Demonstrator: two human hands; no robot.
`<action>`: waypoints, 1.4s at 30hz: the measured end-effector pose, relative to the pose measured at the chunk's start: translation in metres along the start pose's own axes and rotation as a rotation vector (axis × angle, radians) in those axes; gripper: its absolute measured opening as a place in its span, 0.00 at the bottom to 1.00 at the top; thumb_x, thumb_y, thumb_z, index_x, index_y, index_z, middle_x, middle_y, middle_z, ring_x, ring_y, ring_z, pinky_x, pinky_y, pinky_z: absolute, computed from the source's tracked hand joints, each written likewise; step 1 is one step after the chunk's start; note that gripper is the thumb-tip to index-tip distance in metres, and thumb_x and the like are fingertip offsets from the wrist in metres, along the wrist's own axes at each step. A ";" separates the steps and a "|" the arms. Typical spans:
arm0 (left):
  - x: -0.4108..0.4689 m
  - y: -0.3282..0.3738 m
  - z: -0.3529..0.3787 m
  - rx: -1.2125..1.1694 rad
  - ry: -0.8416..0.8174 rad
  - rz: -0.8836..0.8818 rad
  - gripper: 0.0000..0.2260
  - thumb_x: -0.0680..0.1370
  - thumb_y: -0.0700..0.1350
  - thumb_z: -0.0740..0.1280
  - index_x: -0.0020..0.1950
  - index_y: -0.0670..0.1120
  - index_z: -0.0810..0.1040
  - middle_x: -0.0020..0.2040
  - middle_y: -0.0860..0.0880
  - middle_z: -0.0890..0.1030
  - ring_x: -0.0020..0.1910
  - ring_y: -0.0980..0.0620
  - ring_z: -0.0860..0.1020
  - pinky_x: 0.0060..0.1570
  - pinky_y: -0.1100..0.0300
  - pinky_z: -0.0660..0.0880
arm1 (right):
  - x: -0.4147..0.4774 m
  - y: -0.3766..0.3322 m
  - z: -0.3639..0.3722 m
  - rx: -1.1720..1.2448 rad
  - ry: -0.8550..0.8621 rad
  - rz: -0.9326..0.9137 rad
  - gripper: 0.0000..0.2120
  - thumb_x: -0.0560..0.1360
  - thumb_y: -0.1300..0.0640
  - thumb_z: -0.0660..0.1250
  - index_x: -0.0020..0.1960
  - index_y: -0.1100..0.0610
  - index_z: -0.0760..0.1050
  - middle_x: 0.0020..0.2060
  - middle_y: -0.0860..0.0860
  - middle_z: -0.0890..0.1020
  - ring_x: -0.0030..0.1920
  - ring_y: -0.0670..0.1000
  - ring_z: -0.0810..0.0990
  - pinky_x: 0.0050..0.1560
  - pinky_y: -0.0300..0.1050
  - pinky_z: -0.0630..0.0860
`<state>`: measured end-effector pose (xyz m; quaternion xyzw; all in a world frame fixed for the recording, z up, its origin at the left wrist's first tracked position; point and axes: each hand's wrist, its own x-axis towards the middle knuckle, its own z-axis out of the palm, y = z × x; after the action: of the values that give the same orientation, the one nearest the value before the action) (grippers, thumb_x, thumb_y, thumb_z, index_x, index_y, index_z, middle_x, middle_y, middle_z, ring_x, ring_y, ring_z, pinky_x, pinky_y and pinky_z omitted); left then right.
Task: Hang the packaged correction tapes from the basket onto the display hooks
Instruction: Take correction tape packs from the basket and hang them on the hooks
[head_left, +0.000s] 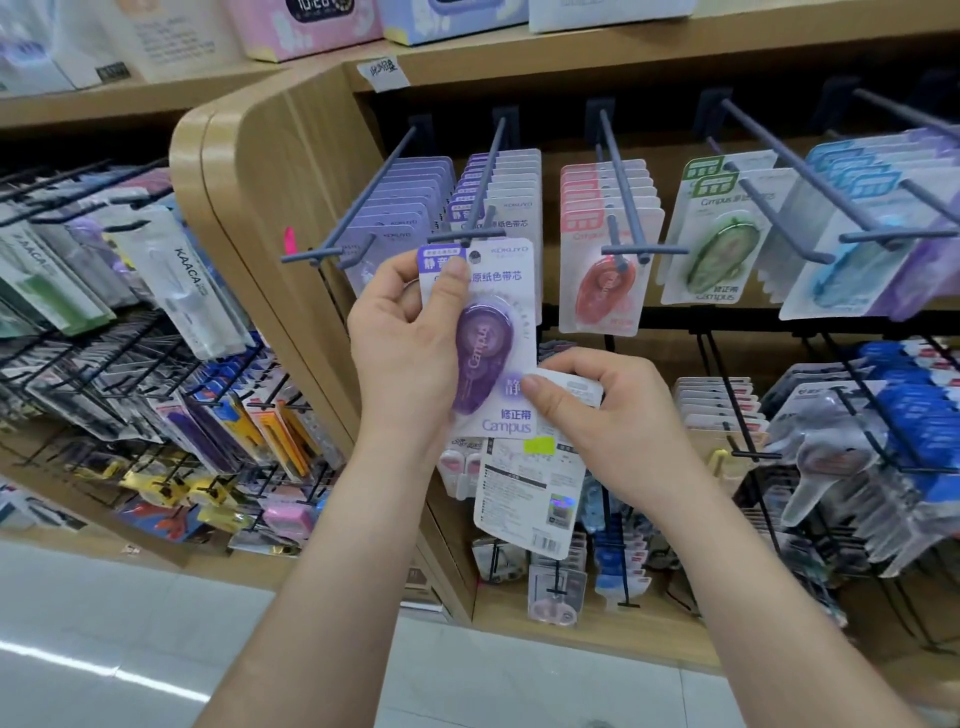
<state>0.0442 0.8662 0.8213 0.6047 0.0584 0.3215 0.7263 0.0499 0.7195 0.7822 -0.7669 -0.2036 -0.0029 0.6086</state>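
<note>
My left hand (410, 332) grips a purple packaged correction tape (485, 343), thumb on its top left corner, holding it upright just under the tip of a grey display hook (480, 192) that carries several purple packs. My right hand (592, 415) pinches the pack's lower right corner with its thumb and also holds a second pack (530, 499), turned back side out, hanging below it. The basket is not in view.
Neighbouring hooks hold red packs (605, 291), green packs (719, 249) and blue packs (852, 260). A wooden shelf end (260, 171) curves at the left, with racks of pens (171, 280) beyond. Lower hooks (883, 447) carry more packaged goods.
</note>
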 end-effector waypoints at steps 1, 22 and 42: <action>0.001 0.001 0.001 -0.015 0.009 -0.023 0.03 0.80 0.38 0.67 0.47 0.44 0.78 0.36 0.52 0.85 0.36 0.56 0.82 0.37 0.61 0.79 | 0.001 -0.001 0.000 -0.007 0.018 -0.007 0.05 0.77 0.55 0.71 0.42 0.53 0.83 0.36 0.48 0.85 0.38 0.47 0.82 0.38 0.44 0.77; -0.002 -0.041 -0.010 0.623 -0.102 -0.023 0.26 0.77 0.49 0.72 0.74 0.58 0.69 0.66 0.55 0.78 0.66 0.57 0.74 0.67 0.53 0.72 | 0.006 0.006 -0.026 -0.125 0.362 0.072 0.11 0.78 0.54 0.68 0.37 0.47 0.78 0.31 0.43 0.80 0.33 0.41 0.77 0.34 0.39 0.73; -0.045 -0.010 -0.021 -0.055 -0.253 -0.365 0.10 0.82 0.40 0.61 0.60 0.45 0.78 0.55 0.46 0.85 0.54 0.48 0.84 0.51 0.45 0.81 | -0.005 0.016 -0.007 0.333 -0.466 0.372 0.17 0.74 0.50 0.67 0.62 0.50 0.76 0.50 0.54 0.86 0.43 0.51 0.84 0.38 0.39 0.78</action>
<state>0.0032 0.8593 0.7932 0.5995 0.0666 0.1076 0.7903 0.0523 0.7083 0.7683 -0.6610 -0.1917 0.3168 0.6527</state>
